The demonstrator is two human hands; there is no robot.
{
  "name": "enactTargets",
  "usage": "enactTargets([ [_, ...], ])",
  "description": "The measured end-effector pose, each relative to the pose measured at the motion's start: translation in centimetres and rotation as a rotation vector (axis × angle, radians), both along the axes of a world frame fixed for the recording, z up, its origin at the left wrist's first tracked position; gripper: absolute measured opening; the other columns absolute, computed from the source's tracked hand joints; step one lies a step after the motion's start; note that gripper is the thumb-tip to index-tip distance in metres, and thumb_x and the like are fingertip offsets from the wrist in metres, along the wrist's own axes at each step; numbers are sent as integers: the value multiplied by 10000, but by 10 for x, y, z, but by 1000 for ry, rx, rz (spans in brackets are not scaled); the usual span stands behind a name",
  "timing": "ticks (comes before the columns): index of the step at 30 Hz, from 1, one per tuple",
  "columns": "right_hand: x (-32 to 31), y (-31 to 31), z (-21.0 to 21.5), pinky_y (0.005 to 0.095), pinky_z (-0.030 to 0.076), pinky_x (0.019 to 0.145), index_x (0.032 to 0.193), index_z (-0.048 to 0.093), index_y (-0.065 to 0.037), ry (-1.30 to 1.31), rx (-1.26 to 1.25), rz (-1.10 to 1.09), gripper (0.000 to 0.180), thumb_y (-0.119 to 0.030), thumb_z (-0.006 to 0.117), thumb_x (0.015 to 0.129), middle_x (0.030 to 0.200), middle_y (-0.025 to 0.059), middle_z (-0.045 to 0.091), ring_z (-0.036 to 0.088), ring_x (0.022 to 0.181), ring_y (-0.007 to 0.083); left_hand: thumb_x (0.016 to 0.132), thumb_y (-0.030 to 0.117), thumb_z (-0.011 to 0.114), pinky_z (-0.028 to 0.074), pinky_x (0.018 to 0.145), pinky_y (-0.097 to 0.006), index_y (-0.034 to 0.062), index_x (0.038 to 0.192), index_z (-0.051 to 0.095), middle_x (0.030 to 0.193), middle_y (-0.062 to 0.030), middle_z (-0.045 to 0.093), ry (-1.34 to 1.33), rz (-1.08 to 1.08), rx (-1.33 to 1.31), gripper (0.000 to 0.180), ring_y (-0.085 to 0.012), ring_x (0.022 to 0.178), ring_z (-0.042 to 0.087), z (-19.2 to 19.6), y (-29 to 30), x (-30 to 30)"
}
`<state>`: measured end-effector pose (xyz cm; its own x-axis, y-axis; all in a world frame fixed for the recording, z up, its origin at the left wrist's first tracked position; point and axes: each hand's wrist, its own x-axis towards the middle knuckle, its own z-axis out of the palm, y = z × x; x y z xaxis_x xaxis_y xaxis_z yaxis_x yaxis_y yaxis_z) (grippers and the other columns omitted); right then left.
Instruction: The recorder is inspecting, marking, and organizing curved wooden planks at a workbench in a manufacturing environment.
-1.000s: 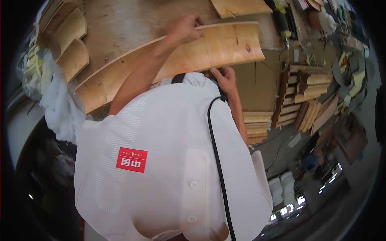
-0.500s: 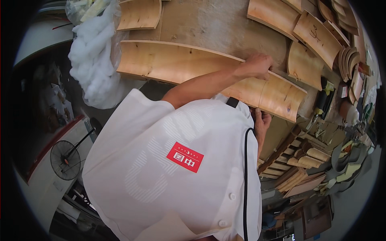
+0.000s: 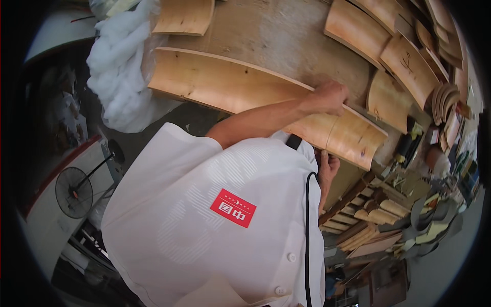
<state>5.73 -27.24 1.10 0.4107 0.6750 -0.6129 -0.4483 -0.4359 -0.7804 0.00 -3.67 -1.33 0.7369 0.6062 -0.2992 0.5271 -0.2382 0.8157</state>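
A long curved plywood board (image 3: 215, 77) lies across the bench in front of me, hollow face up. Toward its right end a thin dark line crosses it; whether that is a joint or a drawn mark I cannot tell. My left hand (image 3: 331, 97) reaches over the board and is closed on its far edge, just left of the line's upper end. At the near edge, below the same line, my right hand (image 3: 327, 165) grips the board with thumb and fingers; the board and my white shirt partly hide it.
More curved plywood pieces (image 3: 358, 33) lie at the back right, and another (image 3: 184, 16) at the back left. White fluffy stuffing (image 3: 120, 71) hangs at the left. A black-and-yellow tool (image 3: 408, 143) lies right of the board. Stacked wooden pieces (image 3: 383, 207) and a fan (image 3: 74, 192) stand lower.
The whole view has turned slightly, so the board's right end sits lower in the picture. Both hands keep their places on the board's edges.
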Motion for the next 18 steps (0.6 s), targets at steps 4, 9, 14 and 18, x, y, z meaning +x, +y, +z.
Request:
enactTargets([
  [4, -4, 6, 8, 268, 529, 736, 1031, 613, 26, 9, -18, 11, 196, -114, 622, 894, 872, 103, 671, 638, 772, 153, 565, 143, 706, 518, 762, -401, 83, 841, 717, 863, -140, 690, -8, 25, 15, 283, -312, 854, 656, 8, -1, -7],
  [9, -4, 10, 2, 264, 524, 760, 1037, 610, 27, 26, 16, 67, 188, -103, 612, 901, 911, 101, 665, 630, 800, 145, 554, 144, 705, 516, 747, -408, 75, 828, 713, 842, -144, 687, 8, 46, 35, 283, -315, 838, 653, 3, 3, -12],
  [14, -1, 0, 9, 261, 515, 765, 1058, 604, 33, -33, -25, 2, 206, -102, 604, 903, 926, 94, 660, 622, 807, 141, 541, 153, 714, 508, 734, -425, 77, 818, 712, 818, -145, 681, -60, 49, -15, 288, -321, 814, 649, 6, -8, -2],
  [18, 1, 0, 12, 262, 504, 733, 1065, 599, 42, -106, -98, 38, 220, -109, 598, 905, 938, 87, 657, 616, 809, 138, 554, 213, 736, 510, 729, -418, 114, 885, 717, 834, -145, 684, -31, -83, 53, 345, -303, 820, 654, -1, -3, 2],
])
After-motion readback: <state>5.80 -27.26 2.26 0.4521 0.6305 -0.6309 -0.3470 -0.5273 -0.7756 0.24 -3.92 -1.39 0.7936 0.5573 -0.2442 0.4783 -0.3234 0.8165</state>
